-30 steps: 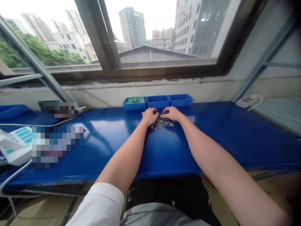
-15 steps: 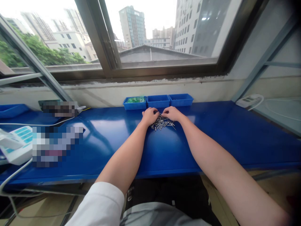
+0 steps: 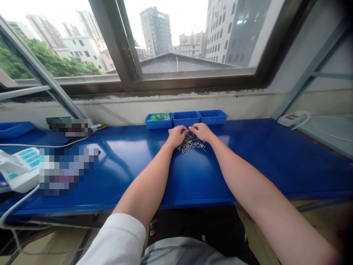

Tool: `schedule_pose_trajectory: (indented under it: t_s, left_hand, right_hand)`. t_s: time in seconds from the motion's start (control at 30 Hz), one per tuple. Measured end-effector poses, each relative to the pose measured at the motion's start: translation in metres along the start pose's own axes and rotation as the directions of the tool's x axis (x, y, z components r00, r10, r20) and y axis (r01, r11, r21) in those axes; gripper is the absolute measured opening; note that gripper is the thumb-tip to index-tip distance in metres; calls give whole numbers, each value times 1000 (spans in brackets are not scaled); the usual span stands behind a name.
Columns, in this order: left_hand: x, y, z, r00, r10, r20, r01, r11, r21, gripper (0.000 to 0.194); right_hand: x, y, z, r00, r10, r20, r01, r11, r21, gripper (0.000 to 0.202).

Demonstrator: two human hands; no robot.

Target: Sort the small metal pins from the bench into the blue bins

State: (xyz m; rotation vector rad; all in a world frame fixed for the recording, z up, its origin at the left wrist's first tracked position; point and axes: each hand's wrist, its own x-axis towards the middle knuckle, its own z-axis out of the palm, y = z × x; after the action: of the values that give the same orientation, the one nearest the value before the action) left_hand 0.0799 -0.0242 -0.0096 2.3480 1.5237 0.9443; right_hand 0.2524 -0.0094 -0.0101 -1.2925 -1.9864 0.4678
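The left hand and right hand are kept curled on the pins (grip unclear); little has moved.

- A long glossy blue bench is running beneath a wide dark-framed window.
- Daylight is streaming in over grey high-rise buildings.
- A stained whitish wall is sitting under the sill.

We see a small loose pile of thin silvery metal pins, lying every which way in a flat heap on the glossy blue benchtop, just in front of the middle one of three blue bins and touched by both hands at its far edge.
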Motion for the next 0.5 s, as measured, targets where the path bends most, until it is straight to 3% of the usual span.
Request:
schedule_pose_trajectory:
  t_s: [0.2, 0.4, 0.5]
  left_hand:
    - [1, 2, -1, 998, -59, 9, 58, 998, 31, 23]
    - [0, 4, -2, 999, -53, 10, 52, 998, 30, 27]
    - [-1, 6, -3, 997, -83, 1, 83, 996, 32, 28]
  right_hand:
    - [-1, -5, -3, 998, 51, -45, -28, 913, 407, 23]
    - [-2, -8, -7, 990, 130, -51, -87, 863, 497, 24]
    - [-1, -5, -8, 978, 165, -129, -77, 854, 514, 25]
